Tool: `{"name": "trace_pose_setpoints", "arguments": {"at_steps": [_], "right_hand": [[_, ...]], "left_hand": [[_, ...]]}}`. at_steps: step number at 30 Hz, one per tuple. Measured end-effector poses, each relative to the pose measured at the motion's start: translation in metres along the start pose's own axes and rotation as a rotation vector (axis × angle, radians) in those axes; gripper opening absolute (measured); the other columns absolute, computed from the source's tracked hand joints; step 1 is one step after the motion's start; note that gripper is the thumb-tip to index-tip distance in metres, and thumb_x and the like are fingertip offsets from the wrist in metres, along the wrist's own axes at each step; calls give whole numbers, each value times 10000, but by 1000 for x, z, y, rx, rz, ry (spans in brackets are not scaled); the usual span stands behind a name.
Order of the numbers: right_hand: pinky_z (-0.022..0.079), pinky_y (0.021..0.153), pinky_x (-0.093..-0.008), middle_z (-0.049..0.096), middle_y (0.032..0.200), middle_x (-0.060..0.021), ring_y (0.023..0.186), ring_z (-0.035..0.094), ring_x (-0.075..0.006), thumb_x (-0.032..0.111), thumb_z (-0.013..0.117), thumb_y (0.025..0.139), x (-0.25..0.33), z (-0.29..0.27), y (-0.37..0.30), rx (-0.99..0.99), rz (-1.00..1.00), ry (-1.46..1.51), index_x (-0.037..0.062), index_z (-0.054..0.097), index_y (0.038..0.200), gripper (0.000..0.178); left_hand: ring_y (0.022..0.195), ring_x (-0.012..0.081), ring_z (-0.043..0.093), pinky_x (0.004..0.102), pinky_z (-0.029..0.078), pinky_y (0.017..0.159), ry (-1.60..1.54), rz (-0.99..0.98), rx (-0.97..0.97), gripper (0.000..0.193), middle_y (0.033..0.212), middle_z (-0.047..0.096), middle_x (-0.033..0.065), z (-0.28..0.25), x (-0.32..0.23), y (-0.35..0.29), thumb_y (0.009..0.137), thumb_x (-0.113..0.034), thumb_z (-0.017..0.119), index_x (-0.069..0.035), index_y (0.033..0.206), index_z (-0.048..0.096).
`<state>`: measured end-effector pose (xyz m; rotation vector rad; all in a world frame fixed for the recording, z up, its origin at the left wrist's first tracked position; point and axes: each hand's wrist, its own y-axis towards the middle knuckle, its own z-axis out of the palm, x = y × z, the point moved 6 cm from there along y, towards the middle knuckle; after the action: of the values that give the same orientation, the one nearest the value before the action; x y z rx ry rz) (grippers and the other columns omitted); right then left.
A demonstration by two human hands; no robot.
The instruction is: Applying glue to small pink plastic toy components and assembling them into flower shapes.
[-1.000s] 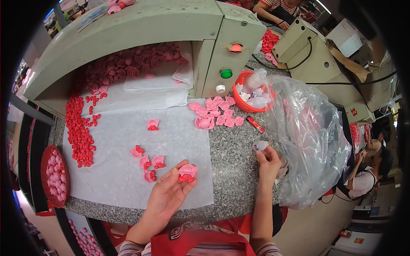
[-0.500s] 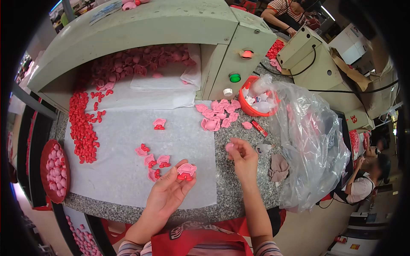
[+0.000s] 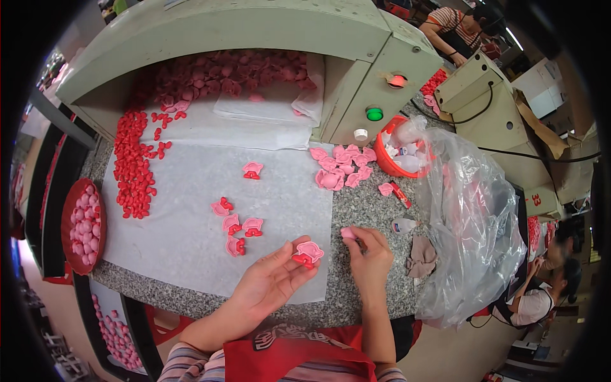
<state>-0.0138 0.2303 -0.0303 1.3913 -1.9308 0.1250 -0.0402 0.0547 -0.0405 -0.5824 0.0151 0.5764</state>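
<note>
My left hand (image 3: 273, 280) is closed on a pink plastic toy part (image 3: 309, 251) with a red piece at its lower edge, held up between thumb and fingers. To its right, my right hand (image 3: 370, 258) pinches a small rounded pink piece (image 3: 348, 233) above the granite tabletop (image 3: 366, 213). Several similar pink-and-red parts (image 3: 252, 226) lie on the white paper sheet (image 3: 181, 254) in front of my left hand. Beyond my right hand is a loose pile of pink shell-shaped parts (image 3: 331, 178).
A grey-green machine hood (image 3: 216, 28) covers more pink parts at the back. Red pieces (image 3: 132, 172) are heaped at the left, near a red-brown bowl (image 3: 102, 248) of pink balls. At the right stand an orange basket (image 3: 380, 153) of bottles and a clear plastic bag (image 3: 471, 235). Co-workers sit beyond.
The view has shifted, so the table sits differently in the picture. My hands are closer together, the left with its toy part nearer the right. Both still hold their pieces.
</note>
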Motion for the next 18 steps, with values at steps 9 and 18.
{"name": "trace_pose_setpoints", "arguments": {"at_steps": [9, 18], "right_hand": [[460, 725, -285, 623, 911, -126, 827, 587, -224, -44, 706, 632, 89, -26, -19, 9, -141, 358, -12, 641, 926, 303], [466, 732, -291, 619, 926, -138, 840, 584, -225, -62, 708, 628, 83, -23, -25, -4, -110, 411, -10, 639, 936, 320]], "left_hand": [[1006, 160, 551, 306, 451, 893, 236, 207, 18, 349, 1099, 574, 104, 13, -5, -13, 905, -165, 491, 19, 1201, 482], [996, 152, 556, 301, 465, 860, 376, 330, 73, 303, 1110, 574, 96, 17, -5, -15, 907, -106, 476, 6, 1187, 507]]}}
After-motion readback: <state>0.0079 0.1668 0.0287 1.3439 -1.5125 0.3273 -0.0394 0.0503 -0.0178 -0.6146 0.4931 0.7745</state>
